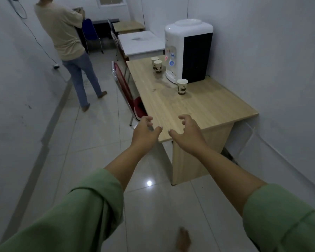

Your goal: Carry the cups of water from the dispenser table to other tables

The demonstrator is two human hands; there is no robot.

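Both arms in green sleeves reach forward at the middle of the frame. The left hand [145, 130] and the right hand [186, 132] are spread, fingers curled, each grip released and empty, over the near edge of the wooden counter [198, 108]. On it, upper centre, the white water dispenser [188, 50] stands by the wall. One cup [181, 86] sits just before it; two cups [156, 64] stand together at its left. Another person [69, 44] stands upper left.
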